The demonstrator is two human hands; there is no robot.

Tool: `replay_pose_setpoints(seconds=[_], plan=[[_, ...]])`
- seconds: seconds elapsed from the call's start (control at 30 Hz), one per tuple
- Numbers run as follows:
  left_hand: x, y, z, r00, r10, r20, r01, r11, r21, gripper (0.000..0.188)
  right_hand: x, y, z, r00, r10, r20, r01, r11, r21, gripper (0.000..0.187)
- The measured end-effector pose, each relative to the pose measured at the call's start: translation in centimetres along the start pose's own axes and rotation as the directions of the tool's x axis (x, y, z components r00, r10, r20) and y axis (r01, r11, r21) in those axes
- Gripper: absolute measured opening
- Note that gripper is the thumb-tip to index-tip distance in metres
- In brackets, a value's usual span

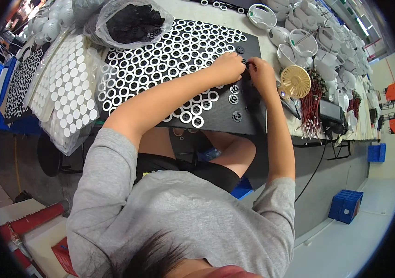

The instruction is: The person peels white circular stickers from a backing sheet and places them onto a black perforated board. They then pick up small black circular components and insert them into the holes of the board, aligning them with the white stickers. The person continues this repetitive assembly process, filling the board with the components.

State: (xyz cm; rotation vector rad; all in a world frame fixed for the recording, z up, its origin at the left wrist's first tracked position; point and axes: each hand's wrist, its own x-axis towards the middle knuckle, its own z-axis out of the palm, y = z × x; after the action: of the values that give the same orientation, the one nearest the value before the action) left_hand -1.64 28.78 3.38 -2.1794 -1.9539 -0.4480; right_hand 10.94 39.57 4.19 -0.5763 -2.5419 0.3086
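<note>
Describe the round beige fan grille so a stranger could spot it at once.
Start at the black mat covered in white rings in the middle of the bench. Look just past its right edge, beyond the right hand, to where red wire bundles lie. The fan grille sits at their top: a flat beige disc with fine radial slots, the only tan piece among white housings.

bag of black parts, small beige fan, blue crates
</note>
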Motion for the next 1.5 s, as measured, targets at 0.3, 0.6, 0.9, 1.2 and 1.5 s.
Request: replay_pose_setpoints(seconds=[0.3, 0.6, 0.9, 1.2, 1.5], plan=[[0.7, -1.6, -1.7, 0.976, -0.203, -0.08, 0.145, 0.878, -0.456, 0.022, 1.3, 1.6, 1.0, 0.974, 0.173, -0.148, -0.186, 0.98, -0.077, 0.014], [3.4, -4.2, -1.3, 0.929, -0.363, -0.074, 0.264, 0.789, -0.554, 0.021, -2.5, -2.4, -0.5, 0.993, 0.047, 0.112, -0.032, 0.991, -0.13, 0.018], [8.3, -3.8, 2.4, 0.922, -0.37, -0.113, 0.279, 0.838, -0.47, 0.021, -2.8, -2.2, -0.5, 0.986, 0.12, 0.119, -0.152, 0.935, 0.321, 0.015], [7.9, -6.5, 1.7, 0.956, -0.292, -0.039, 0.286, 0.951, -0.115, 0.026, -3.3, -2.1, -1.1, 0.987, 0.109, 0.117, -0.132, 0.97, 0.206, 0.02], [7.6, -6.2, 1.1, 0.994, -0.053, 0.093, 0.041, 0.991, 0.128, 0.021, -0.5, -3.1, 1.1, 0.985, -0.173, 0.001, 0.173, 0.983, -0.062, 0.024]])
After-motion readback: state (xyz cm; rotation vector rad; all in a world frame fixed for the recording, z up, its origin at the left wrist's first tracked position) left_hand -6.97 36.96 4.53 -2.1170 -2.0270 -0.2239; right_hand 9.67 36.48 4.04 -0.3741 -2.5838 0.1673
